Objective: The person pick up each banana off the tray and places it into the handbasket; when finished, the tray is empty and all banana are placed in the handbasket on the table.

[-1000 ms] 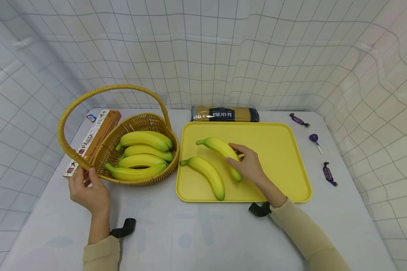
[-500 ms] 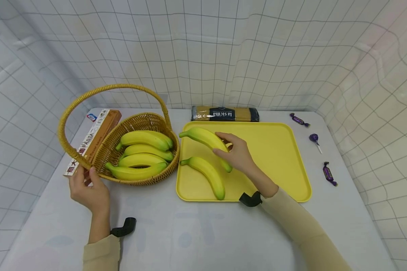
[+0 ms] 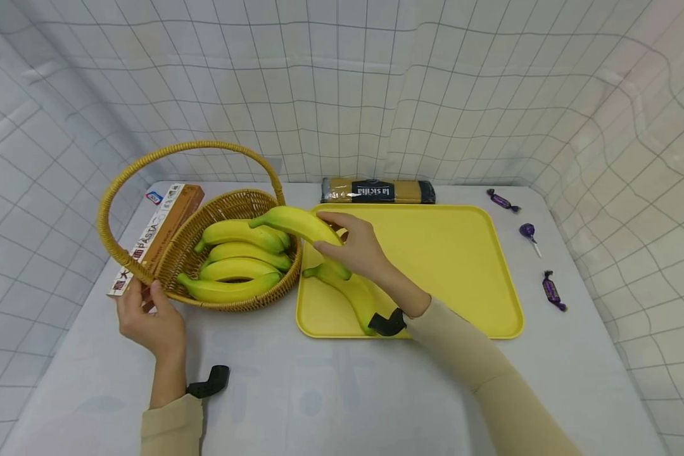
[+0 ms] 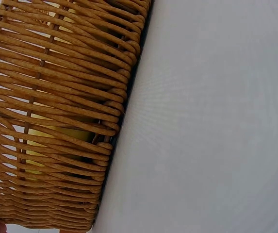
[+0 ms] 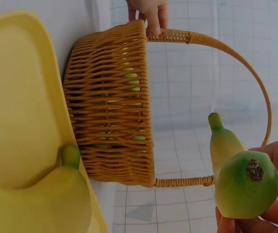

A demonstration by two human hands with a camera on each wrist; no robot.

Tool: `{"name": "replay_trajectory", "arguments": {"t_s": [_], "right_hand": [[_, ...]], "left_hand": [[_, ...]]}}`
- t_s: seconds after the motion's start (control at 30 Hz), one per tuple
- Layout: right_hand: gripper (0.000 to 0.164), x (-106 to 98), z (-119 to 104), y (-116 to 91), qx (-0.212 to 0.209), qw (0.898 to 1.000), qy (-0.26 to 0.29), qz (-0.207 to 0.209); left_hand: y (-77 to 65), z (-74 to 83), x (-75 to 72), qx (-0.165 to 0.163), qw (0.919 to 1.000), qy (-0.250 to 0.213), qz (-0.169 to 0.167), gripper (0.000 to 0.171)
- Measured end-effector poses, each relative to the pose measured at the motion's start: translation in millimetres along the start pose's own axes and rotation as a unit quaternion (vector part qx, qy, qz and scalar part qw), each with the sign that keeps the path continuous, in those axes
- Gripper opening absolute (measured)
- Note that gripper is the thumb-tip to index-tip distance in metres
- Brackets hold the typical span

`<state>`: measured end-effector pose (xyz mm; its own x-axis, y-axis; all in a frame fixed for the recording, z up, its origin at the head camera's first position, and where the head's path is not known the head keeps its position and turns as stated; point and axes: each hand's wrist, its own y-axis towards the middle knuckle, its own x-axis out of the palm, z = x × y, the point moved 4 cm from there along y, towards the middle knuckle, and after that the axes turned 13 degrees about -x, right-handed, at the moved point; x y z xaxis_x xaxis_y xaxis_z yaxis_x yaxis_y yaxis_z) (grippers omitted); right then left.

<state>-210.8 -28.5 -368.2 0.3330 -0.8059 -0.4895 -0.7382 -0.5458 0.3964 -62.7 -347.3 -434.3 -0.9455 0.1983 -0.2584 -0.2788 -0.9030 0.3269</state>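
My right hand (image 3: 356,248) pinches a yellow banana (image 3: 296,223) between thumb and fingers, held above the tray's left edge. The banana's green stem overlaps the basket's right rim in the head view. In the right wrist view its blunt green end (image 5: 248,187) faces the camera. My left hand (image 3: 152,323) grips the wicker basket (image 3: 256,305) at the rim by the handle's base. Several bananas (image 3: 234,291) lie inside that basket. Another banana (image 3: 353,297) rests on the yellow tray (image 3: 444,272), partly covered by my right hand and wrist strap.
A pasta box (image 3: 162,228) leans along the basket's left side, with a small blue-and-red packet (image 3: 154,197) behind it. Behind the tray lies a spaghetti pack (image 3: 376,191). To the tray's right are two wrapped candies (image 3: 503,201) and a lollipop (image 3: 527,233).
My right hand has lifted the banana off the tray's middle and carried it left to the basket's rim. The left hand and basket have stayed in place.
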Motion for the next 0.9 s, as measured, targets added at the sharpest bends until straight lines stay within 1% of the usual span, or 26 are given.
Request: {"name": "replay_trajectory", "arguments": {"t_s": [0.23, 0.33, 0.47, 0.6, 0.8, 0.9], "right_hand": [[0.053, 30.0, -16.1, 26.5, -0.030, 0.999, 0.009, -0.031], [0.053, 43.6, -21.1, 37.3, -0.038, 0.998, 0.012, -0.048], [0.053, 59.0, -24.6, 48.2, -0.041, 0.997, 0.001, -0.064], [0.053, 71.7, -24.0, 54.3, -0.040, 0.996, -0.009, -0.075], [0.052, 89.5, -16.1, 58.1, -0.034, 0.995, -0.025, -0.088], [0.052, 98.1, -12.6, 60.5, -0.040, 0.993, -0.027, -0.106]], "left_hand": [[0.7, 0.1, -2.3, 0.005, 1.0000, 0.001, 0.001, 0.029], [1.1, -0.3, -2.8, 0.008, 1.0000, 0.004, 0.001, 0.030], [1.6, -1.3, -2.5, 0.006, 1.0000, 0.004, -0.001, 0.030], [1.7, -1.8, -2.2, 0.005, 1.0000, 0.001, -0.001, 0.029], [1.1, -1.9, -1.6, 0.008, 0.9999, 0.007, -0.008, 0.030], [0.6, -2.4, -1.4, 0.006, 0.9999, 0.012, -0.007, 0.030]]}}
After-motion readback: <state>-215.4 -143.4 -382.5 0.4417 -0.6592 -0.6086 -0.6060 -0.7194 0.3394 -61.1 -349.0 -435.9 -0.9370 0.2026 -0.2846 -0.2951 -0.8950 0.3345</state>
